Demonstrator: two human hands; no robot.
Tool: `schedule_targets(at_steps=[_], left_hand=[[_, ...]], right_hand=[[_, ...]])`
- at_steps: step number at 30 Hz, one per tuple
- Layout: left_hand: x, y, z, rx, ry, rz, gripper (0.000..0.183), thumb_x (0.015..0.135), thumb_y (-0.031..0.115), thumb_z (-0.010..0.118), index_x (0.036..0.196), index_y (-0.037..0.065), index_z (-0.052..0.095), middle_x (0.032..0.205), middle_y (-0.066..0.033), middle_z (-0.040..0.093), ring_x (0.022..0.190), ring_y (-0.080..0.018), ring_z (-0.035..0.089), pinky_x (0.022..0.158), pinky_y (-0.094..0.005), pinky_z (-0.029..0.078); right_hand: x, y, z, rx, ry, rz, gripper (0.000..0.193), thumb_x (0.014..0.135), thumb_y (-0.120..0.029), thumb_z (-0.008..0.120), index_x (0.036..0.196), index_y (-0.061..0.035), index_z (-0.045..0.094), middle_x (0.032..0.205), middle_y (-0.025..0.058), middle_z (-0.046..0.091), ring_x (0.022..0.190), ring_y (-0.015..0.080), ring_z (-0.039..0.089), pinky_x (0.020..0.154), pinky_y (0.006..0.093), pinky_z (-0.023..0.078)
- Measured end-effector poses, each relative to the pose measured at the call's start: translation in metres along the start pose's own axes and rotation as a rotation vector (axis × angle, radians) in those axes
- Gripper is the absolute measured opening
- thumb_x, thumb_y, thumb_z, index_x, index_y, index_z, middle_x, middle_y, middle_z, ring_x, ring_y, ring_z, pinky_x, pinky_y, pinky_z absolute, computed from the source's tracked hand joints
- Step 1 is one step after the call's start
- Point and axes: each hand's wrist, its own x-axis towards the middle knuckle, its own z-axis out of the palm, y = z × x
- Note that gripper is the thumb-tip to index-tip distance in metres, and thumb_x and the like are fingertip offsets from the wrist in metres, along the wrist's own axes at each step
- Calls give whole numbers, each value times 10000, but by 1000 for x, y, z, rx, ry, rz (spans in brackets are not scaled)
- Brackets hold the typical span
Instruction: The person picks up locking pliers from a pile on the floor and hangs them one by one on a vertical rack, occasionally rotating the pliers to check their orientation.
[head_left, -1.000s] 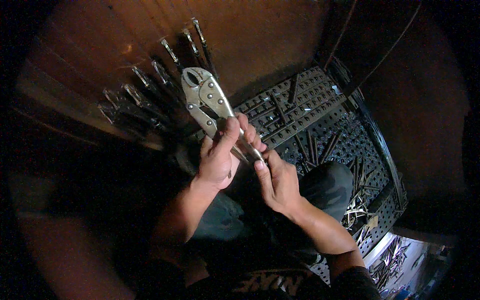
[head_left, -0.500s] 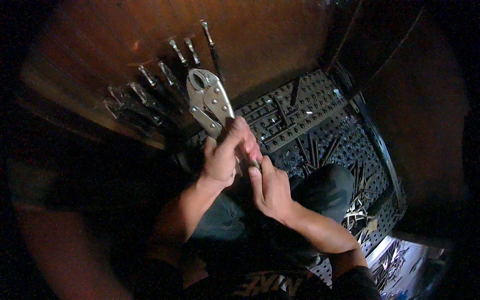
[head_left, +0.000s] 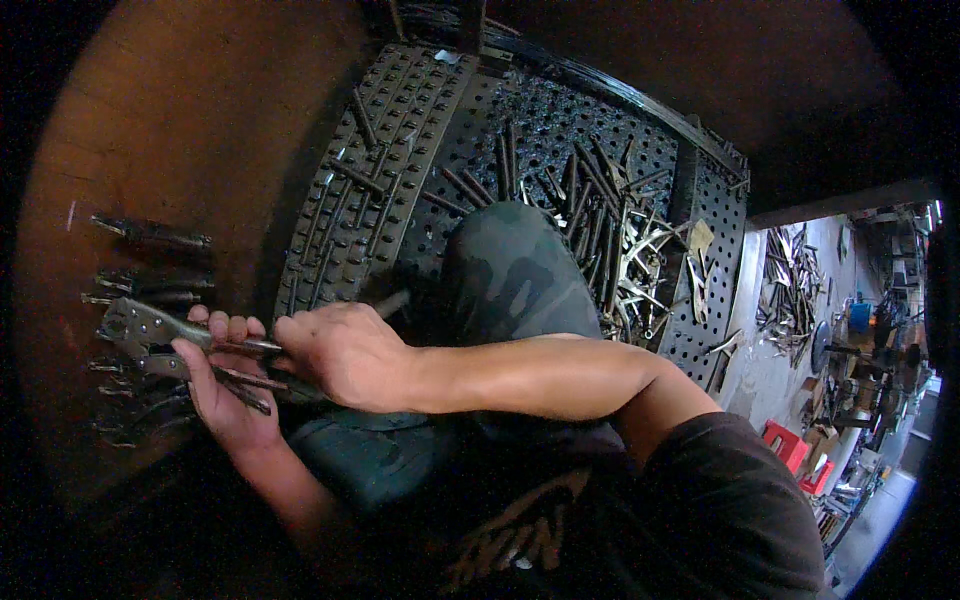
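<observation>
A pair of silver locking pliers (head_left: 143,328) lies across my left hand (head_left: 236,405), its jaws pointing left. My left fingers and thumb wrap round it, one handle on either side. My right hand (head_left: 345,352) is closed at the tail end of the upper handle, so that end is hidden. A short greyish rod-like piece (head_left: 393,303) shows just behind the right knuckles; I cannot tell whether the hand holds it. More locking pliers (head_left: 150,235) line the brown panel close by, above and below the held pair.
A dark rack with rows of pegs (head_left: 340,180) stands beyond my hands. Past my raised knee (head_left: 520,270), a perforated metal surface (head_left: 470,150) carries many loose handles and plier parts (head_left: 640,250). On the right floor are another heap of parts (head_left: 790,280) and red crates (head_left: 785,447).
The view has swung to the right. Both hands and the locking pliers now appear farther left, the jaws turned from upward to leftward. My right hand stays at the handle end.
</observation>
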Motion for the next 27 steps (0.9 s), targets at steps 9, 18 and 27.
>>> schedule_targets(at_steps=[9,18,27], left_hand=[[21,1,9,35,-20,7,504,1017,597,425,728,192,346,571,82,325,466,-61,257,462,-225,262],[4,-10,-8,83,24,56,394,1044,484,474,978,100,532,764,18,503,689,-88,470,680,-229,419],[-56,-8,-19,588,631,-36,514,1030,414,531,1380,38,528,1234,-50,616,1161,-157,546,995,-295,416]], right_hand=[[-2,1,30,-25,-50,43,259,925,-276,628,878,-51,509,759,154,599,707,391,626,604,487,498],[-2,2,28,-73,-280,50,252,927,-266,581,1024,-41,523,805,133,636,709,338,653,572,466,494],[-14,-5,17,-81,-262,-165,247,848,-219,575,994,-20,579,777,137,660,676,327,664,570,449,517]])
